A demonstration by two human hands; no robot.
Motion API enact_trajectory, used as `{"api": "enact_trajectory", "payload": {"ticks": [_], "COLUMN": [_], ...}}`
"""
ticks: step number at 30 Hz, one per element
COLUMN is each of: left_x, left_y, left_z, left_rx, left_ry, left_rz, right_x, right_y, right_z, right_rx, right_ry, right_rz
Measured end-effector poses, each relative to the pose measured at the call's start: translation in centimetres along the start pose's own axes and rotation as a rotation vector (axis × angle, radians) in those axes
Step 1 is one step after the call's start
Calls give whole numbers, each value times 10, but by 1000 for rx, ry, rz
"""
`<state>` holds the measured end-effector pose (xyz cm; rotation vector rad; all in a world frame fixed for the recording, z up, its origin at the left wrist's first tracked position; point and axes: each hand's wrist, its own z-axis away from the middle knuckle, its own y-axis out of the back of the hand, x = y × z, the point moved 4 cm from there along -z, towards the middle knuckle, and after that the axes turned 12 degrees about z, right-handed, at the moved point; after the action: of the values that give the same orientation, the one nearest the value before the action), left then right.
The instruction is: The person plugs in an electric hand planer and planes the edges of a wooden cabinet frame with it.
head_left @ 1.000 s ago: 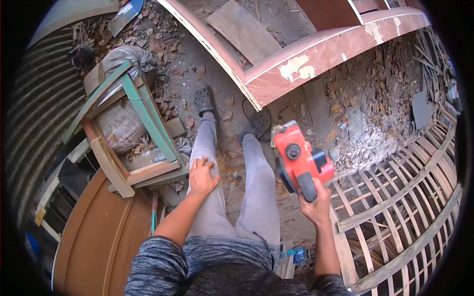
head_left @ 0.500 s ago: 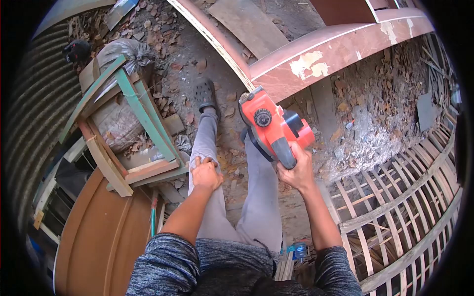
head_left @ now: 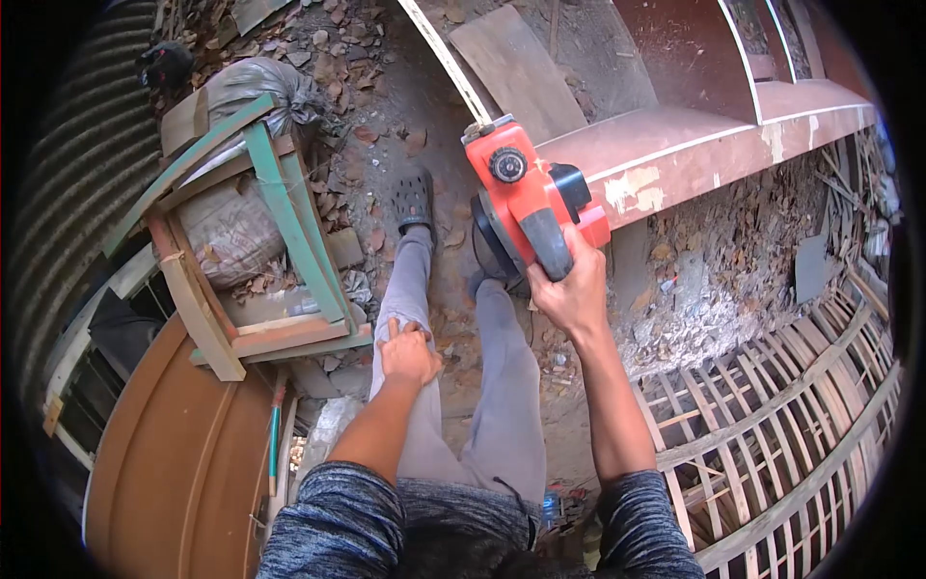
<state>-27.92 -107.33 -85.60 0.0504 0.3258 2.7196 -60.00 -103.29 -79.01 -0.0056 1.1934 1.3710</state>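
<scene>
A red and black power planer (head_left: 521,183) is held by its dark rear handle in my right hand (head_left: 572,289), fingers wrapped round the grip. Its front end lies over the white-edged board (head_left: 449,60) at the near corner of a pinkish-brown wooden cabinet (head_left: 675,145). Patches of pale, bare surface show on the cabinet's near side. My left hand (head_left: 409,355) rests on my left knee, its fingers spread over the grey trouser cloth, holding nothing. The underside of the planer is hidden.
Green and brown wooden frames (head_left: 289,217) stand at the left, by a stuffed sack (head_left: 256,87). A brown panel (head_left: 178,454) leans at the lower left. Slatted wooden lattice (head_left: 762,434) lies at the lower right. Dry leaves and rubble cover the ground.
The planer and my right hand have shifted slightly up and left in view. The cabinet appears further right, and the frames slightly left. My left hand is still on the knee.
</scene>
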Motion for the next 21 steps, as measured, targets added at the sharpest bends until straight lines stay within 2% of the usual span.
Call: {"api": "enact_trajectory", "payload": {"ticks": [4, 21], "left_x": [-4, -4], "left_y": [7, 46], "left_z": [-3, -15], "left_rx": [-4, -73], "left_ry": [-3, -4], "left_rz": [15, 135], "right_x": [-29, -134], "right_y": [-1, -18], "right_z": [-36, -193], "right_rx": [67, 107], "right_ry": [32, 64], "right_rz": [-19, 85]}}
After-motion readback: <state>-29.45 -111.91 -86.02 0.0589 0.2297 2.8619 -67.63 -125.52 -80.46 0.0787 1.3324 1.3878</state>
